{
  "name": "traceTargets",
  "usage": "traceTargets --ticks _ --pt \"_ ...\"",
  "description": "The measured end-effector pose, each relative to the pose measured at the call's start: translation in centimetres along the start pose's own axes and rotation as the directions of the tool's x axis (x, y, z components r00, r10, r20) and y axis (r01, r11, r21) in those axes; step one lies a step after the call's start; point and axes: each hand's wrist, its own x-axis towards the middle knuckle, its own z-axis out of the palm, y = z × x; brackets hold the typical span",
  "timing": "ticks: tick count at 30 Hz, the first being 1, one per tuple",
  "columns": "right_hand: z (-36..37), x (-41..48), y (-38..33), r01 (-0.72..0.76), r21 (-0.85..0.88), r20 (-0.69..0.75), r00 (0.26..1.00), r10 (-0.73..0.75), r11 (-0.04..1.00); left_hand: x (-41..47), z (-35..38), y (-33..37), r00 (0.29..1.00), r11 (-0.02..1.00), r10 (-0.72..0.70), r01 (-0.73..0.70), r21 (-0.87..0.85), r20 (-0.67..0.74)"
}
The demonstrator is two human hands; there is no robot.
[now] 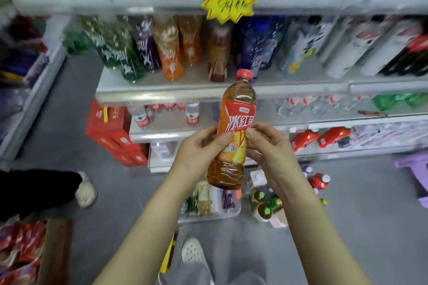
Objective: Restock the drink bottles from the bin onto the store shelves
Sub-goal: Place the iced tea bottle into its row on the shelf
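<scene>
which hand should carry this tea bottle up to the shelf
Left, probably: the left hand wraps the iced tea bottle round its middle, while the right hand only pinches its label edge. The matching tea bottle on the shelf stands ahead, slightly left.

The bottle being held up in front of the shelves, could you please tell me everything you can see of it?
The bottle is clear plastic, full of amber drink, with a red cap and a red, orange and yellow label bearing white characters. It is nearly upright, top tilted slightly right, in the air before the shelves. The left hand and right hand grip its middle from either side.
</scene>
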Motion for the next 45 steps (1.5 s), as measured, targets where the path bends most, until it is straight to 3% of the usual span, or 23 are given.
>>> traceTargets --ticks 12,19,29,35,45 --pt "-15.2 -9.6 -16.4 0.325 -0.138 0.12 0.943 -0.31 0.936 -7.0 18.8 9.1 0.94 0.954 0.297 -0.299 -0.013 0.168" --pt "-20.7 -14.3 -23.7 0.446 -0.214 0.109 0.895 -0.433 0.869 -9.2 26.0 14.0 0.896 0.951 0.31 -0.294 -0.096 0.317" --pt "-20.7 -18.3 -29.5 0.488 -0.252 0.029 0.867 -0.498 0.835 -9.6 28.2 20.0 0.736 0.87 0.443 -0.491 -0.047 0.513" --pt "-21.3 -20.9 -31.3 0.423 -0.188 -0.05 0.897 -0.439 0.886 -10.5 29.7 22.2 0.702 0.863 0.434 -0.505 -0.036 0.565" --pt "-27.3 -25.4 -35.1 0.448 -0.3 -0.159 0.847 -0.508 0.842 -11.3 38.0 24.5 0.602 0.848 0.425 -0.526 -0.065 0.676"
